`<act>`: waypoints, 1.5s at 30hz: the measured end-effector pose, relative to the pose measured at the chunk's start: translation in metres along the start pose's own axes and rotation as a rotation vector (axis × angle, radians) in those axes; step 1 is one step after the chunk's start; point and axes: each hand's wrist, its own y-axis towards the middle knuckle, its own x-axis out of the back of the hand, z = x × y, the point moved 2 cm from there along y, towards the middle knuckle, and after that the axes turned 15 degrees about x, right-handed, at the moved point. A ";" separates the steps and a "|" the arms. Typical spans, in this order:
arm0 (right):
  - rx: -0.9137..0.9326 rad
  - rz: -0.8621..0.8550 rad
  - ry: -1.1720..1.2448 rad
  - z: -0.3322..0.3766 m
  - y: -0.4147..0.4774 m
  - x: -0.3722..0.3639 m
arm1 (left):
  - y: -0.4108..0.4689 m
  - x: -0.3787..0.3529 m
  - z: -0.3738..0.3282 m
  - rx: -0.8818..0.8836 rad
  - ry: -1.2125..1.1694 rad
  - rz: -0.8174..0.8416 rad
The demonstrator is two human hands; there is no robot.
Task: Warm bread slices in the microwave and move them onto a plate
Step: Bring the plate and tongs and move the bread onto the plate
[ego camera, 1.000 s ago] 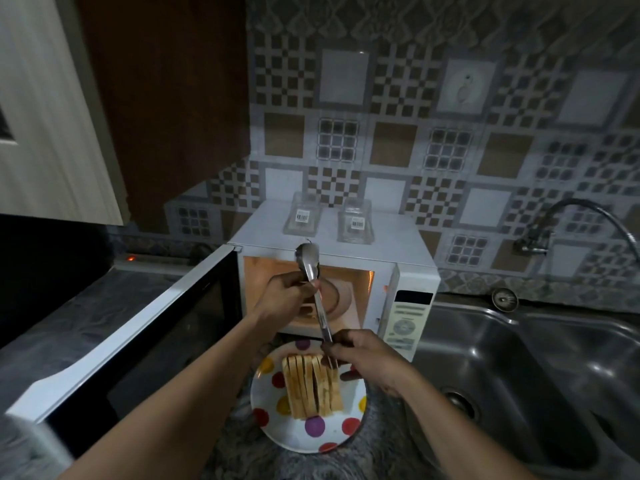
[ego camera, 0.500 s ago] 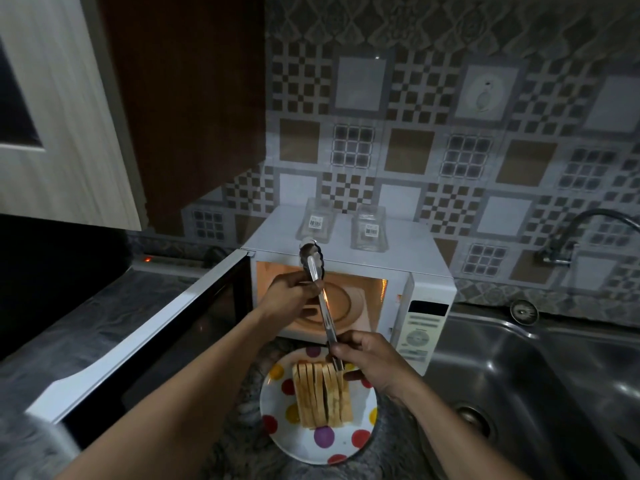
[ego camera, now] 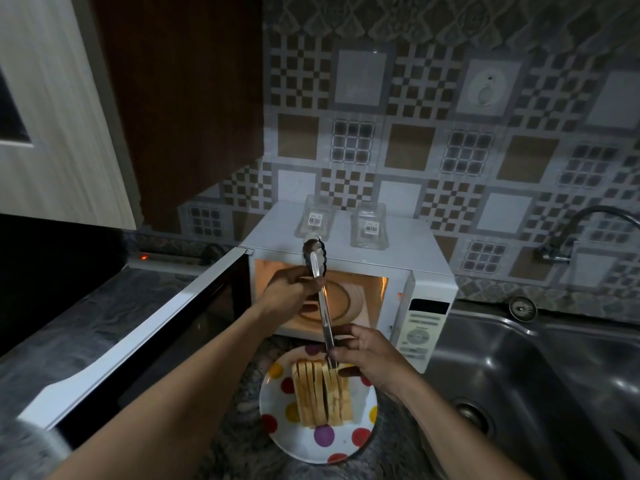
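Several bread slices (ego camera: 320, 393) stand on edge in a row on a white plate (ego camera: 298, 441) with coloured dots, on the counter in front of the microwave (ego camera: 349, 258). The microwave is lit inside, its door (ego camera: 138, 341) swung open to the left, and its glass turntable (ego camera: 343, 299) is bare. Metal tongs (ego camera: 320, 292) point upward over the plate. My left hand (ego camera: 291, 292) grips them near the scalloped tips. My right hand (ego camera: 367, 355) holds their lower end just above the bread.
Two clear glass containers (ego camera: 369, 226) sit on top of the microwave. A steel sink (ego camera: 533, 375) with a tap (ego camera: 568, 237) lies to the right. Dark stone counter (ego camera: 69, 323) runs to the left, under a pale cabinet (ego camera: 52, 116).
The view has shifted slightly; both hands keep their hold on the tongs above the plate, and the bread has not moved.
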 end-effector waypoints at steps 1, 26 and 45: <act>-0.003 0.000 -0.012 0.000 0.000 -0.001 | 0.000 0.000 0.000 -0.001 -0.003 0.007; 0.159 -0.374 -0.015 0.037 -0.004 -0.011 | -0.010 -0.013 -0.009 0.036 0.022 0.081; 0.182 -0.309 -0.129 0.049 -0.005 -0.035 | -0.028 0.000 0.022 0.257 0.074 0.157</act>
